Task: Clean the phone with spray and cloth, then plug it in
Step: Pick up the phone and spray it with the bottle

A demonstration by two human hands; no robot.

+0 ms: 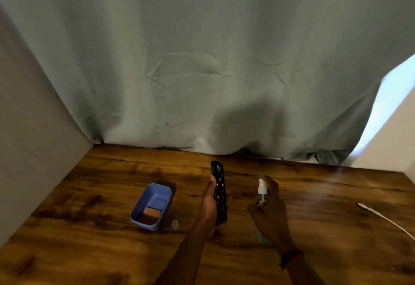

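While our left hand [210,203] holds the phone [220,192] upright over the counter [325,194], fingers [212,183] wrapped round it, and our right hand [269,210] curls round the spray bottle [262,191] just beside it, we should mist lightly, nozzle aimed at the patterned side.

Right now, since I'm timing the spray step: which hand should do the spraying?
Probably right. The right hand holds the spray bottle beside the phone, which the left hand holds up.

The spray bottle [262,187] is blurry, its body mostly tucked behind the right grip [269,211]. The white cable [381,216] runs off the right edge, far end unseen.
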